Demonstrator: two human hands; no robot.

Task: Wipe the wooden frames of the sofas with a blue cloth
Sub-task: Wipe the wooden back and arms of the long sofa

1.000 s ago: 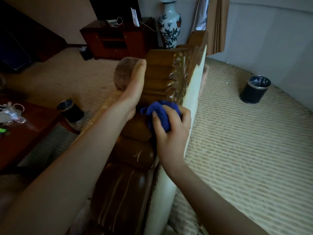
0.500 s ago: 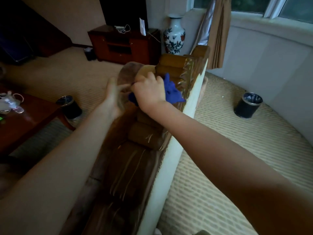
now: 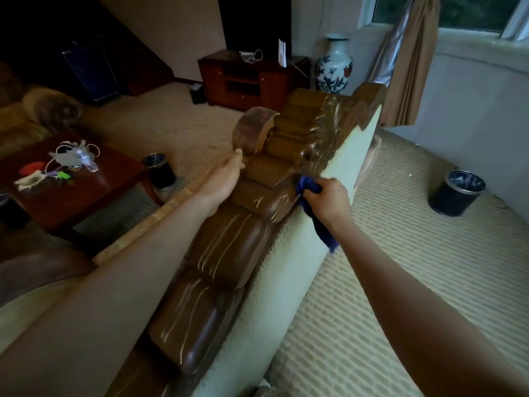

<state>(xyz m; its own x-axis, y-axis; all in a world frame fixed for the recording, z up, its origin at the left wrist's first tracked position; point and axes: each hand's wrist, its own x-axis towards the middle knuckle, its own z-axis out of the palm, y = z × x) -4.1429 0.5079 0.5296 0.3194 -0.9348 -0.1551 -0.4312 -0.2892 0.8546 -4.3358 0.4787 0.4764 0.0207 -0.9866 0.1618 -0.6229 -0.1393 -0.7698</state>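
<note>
Our right hand (image 3: 329, 199) bunched the cloth (image 3: 307, 187) against the frame (image 3: 229, 247), at its pale back edge; the frame's long axis ran on away from us past it, our left hand (image 3: 226, 179) resting flat beside

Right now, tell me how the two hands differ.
The right hand grips the blue cloth against the wooden frame; the left hand holds nothing. The right hand's fingers are curled; the left hand's lie straight along the frame's side. Both touch the same sofa frame.
</note>
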